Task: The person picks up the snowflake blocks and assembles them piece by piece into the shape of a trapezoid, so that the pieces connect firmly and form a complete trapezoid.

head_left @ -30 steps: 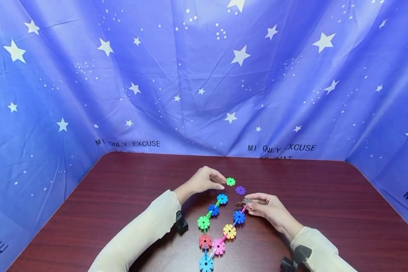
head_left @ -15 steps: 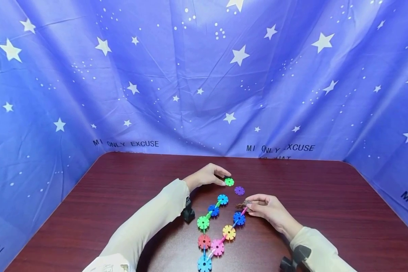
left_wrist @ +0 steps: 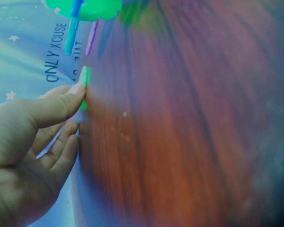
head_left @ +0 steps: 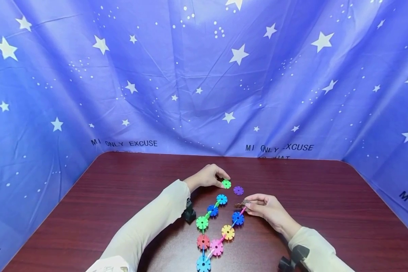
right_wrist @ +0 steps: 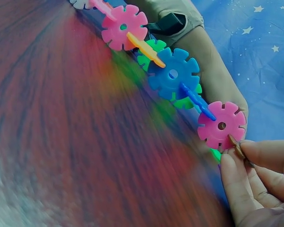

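In the head view my left hand (head_left: 208, 176) pinches a loose green snowflake disc (head_left: 226, 184) between thumb and fingers at the table's far middle. The left wrist view shows this green snowflake disc (left_wrist: 86, 75) edge-on at the fingertips. My right hand (head_left: 270, 210) pinches a brown snowflake disc (head_left: 245, 203) at the end of a V-shaped chain of interlocking discs. In the right wrist view the brown snowflake disc (right_wrist: 238, 149) meets the edge of a pink disc (right_wrist: 221, 124). The chain's other end is a light blue disc (head_left: 221, 199).
A loose purple disc (head_left: 238, 190) lies between both hands. The chain's bend, a light blue disc (head_left: 203, 264), reaches the frame's lower edge. Dark red wood forms the tabletop (head_left: 139, 170). A blue star-patterned curtain (head_left: 190, 75) hangs around its back and sides.
My left hand has moved right to the green disc, taken hold of it and drawn it slightly nearer. The right hand keeps its grip on the brown disc, almost still.
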The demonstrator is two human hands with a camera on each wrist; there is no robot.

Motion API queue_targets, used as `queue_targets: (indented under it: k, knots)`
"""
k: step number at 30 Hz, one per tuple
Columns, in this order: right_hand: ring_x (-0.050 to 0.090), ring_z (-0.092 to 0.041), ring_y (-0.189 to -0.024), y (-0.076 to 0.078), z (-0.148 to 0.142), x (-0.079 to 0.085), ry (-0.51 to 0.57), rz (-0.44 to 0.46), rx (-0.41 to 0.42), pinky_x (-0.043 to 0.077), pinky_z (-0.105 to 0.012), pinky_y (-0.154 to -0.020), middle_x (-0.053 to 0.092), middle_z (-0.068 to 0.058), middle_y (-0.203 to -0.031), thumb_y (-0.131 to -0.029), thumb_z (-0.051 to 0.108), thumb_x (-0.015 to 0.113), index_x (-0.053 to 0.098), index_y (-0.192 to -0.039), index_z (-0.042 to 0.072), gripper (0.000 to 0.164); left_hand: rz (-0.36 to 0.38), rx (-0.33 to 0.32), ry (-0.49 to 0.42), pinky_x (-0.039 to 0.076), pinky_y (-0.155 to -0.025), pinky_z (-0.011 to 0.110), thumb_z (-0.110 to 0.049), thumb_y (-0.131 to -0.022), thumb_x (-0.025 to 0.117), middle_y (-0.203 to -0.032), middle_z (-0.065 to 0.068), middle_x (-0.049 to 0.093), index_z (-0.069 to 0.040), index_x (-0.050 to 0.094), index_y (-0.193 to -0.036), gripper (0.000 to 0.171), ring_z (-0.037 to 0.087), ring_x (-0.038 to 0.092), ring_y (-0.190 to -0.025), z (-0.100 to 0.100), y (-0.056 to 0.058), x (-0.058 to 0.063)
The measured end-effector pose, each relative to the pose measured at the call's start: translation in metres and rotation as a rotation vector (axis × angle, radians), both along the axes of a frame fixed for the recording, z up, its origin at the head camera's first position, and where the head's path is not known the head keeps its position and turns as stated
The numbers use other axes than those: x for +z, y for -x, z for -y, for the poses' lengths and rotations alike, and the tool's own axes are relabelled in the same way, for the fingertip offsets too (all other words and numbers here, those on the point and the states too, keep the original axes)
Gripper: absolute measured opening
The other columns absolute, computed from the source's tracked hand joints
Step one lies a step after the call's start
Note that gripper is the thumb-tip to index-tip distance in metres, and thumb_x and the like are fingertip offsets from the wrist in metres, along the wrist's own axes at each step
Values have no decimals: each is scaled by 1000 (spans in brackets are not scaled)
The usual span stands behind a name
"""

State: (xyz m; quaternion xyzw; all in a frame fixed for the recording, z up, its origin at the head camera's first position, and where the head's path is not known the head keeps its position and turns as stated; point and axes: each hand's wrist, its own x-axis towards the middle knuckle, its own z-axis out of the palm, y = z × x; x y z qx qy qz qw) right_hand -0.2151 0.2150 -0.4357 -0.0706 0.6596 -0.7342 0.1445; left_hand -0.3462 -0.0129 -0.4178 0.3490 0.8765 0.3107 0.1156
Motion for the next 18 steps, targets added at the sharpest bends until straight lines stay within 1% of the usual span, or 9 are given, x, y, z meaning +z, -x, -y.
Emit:
queue_targets:
  k: [2, 5, 9, 13, 16, 18]
  knots:
    - [67, -9, -78, 0, 1, 0, 8, 1, -6, 55, -24, -73, 71, 0, -88, -86, 1, 64, 67, -99, 2, 13, 16, -5, 21, 49, -85, 23, -9, -79, 76, -106, -2, 70, -12, 72, -108, 30, 14, 59, -102, 2, -1, 1]
    - [67, -9, -78, -1, 2, 1, 20, -8, -15, 55, -23, -73, 71, 1, -88, -87, 0, 64, 67, -98, 2, 12, 29, -10, 26, 49, -83, 22, -10, -78, 76, -102, -2, 69, -12, 72, -104, 27, 13, 59, -97, 6, -3, 0]
    - [67, -9, -79, -1, 4, 1, 33, -21, -25, 55, -24, -74, 71, 0, -88, -87, -2, 62, 67, -99, 0, 13, 57, 11, -15, 50, -77, 21, -7, -76, 78, -91, -2, 66, -10, 69, -96, 22, 10, 59, -86, 14, -7, 0]
    - [67, -9, -79, -1, 5, 1, 29, -29, -44, 55, -25, -74, 71, 0, -87, -86, -3, 62, 66, -100, -2, 14, 128, 84, -59, 51, -69, 22, -1, -75, 77, -84, -2, 64, -10, 68, -94, 23, 9, 59, -77, 21, -16, 3]
    - [67, -10, -79, -2, 5, 2, 22, -31, -63, 55, -26, -74, 71, 0, -86, -86, -3, 63, 66, -101, -3, 15, 179, 146, -82, 49, -63, 23, 1, -74, 77, -81, -2, 66, -11, 71, -94, 24, 9, 58, -74, 27, -23, 6]
    - [68, -10, -79, -2, 5, 2, 20, -35, -76, 55, -27, -74, 71, 0, -86, -86, -3, 63, 65, -104, -5, 19, 206, 167, -117, 48, -59, 22, 3, -73, 77, -80, 0, 67, -9, 72, -95, 25, 9, 57, -74, 30, -28, 7]
